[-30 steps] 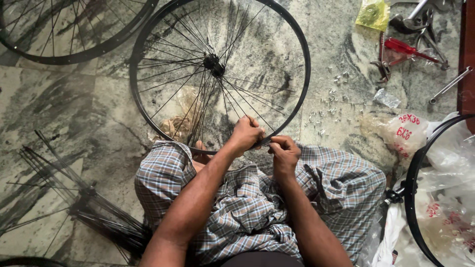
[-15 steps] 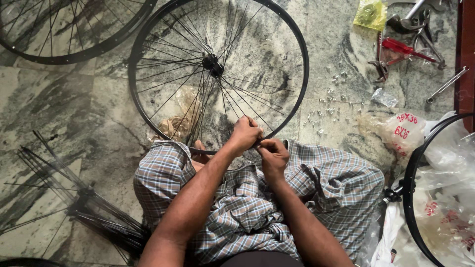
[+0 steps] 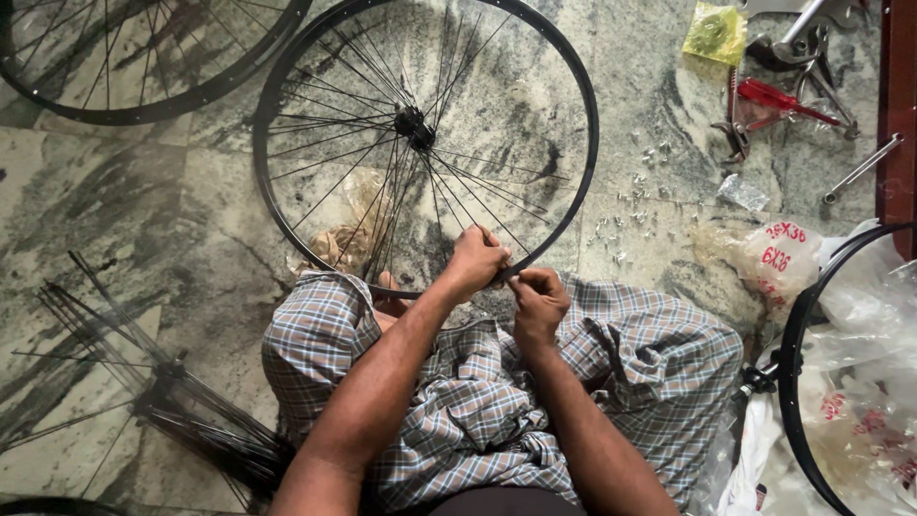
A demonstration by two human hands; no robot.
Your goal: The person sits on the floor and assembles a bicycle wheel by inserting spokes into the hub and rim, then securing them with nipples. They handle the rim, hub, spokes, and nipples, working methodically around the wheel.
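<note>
Seated person viewed from above, near to far. Nearest: checked cloth point(image 3: 478, 420) over the lap, both forearms reaching forward across it. The left hand point(image 3: 475, 260) lies on the near rim of the bicycle wheel point(image 3: 287, 220), its grip curled together over the rim and the outer ends of the spokes there. The right hand point(image 3: 540, 298) sits just beside it, nearer the body, fingertips pinched together on a small part at the rim, too small to identify. The rim passes crosswise under the two hands; from them the wheel extends straight away, flat on the stone floor point(image 3: 124, 248), its hub point(image 3: 413, 122) at centre and the spokes running outward from it toward the grip. The left hand is the nearer to the hub.

Counts: three further rims, partly cropped, one far left point(image 3: 205, 94), one right point(image 3: 789, 382), one only an arc at the near left corner; one bundle of loose spokes point(image 3: 162, 392) left; red-handled tool point(image 3: 774, 97) among metal tools far right; one yellow packet point(image 3: 714, 32); plastic bags point(image 3: 778, 258) right.
</note>
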